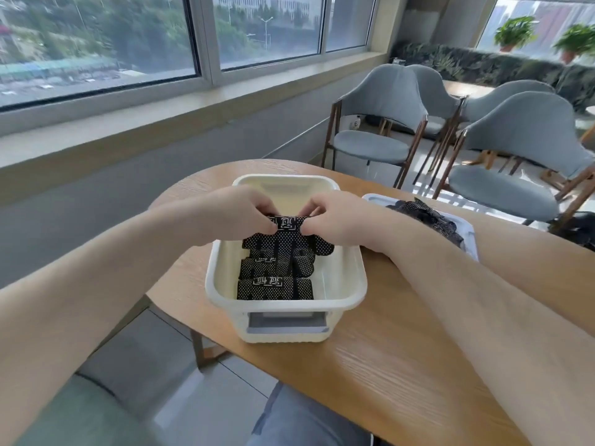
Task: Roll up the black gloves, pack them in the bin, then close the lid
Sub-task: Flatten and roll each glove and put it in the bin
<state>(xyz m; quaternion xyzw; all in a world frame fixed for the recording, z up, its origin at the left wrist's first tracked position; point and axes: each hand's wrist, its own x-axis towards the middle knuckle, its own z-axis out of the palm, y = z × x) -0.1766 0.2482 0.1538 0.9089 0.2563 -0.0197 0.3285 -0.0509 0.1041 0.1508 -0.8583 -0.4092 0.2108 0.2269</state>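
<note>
Head view: both bare forearms reach forward over the wooden table (pixel 370 375), meeting above the white bin (pixel 360 284). Rolled gloves (pixel 273 286) lie packed in the bin's near end. Over its middle, the left hand (pixel 238 217) and right hand (pixel 338 220) sit knuckles up, close together, each pinching one end of a partly rolled black glove (pixel 286 239) whose fingers hang into the bin. To the right, loose gloves (pixel 425 217) are piled on the lid (pixel 468 233). Grey chairs (pixel 380 123) stand beyond.
</note>
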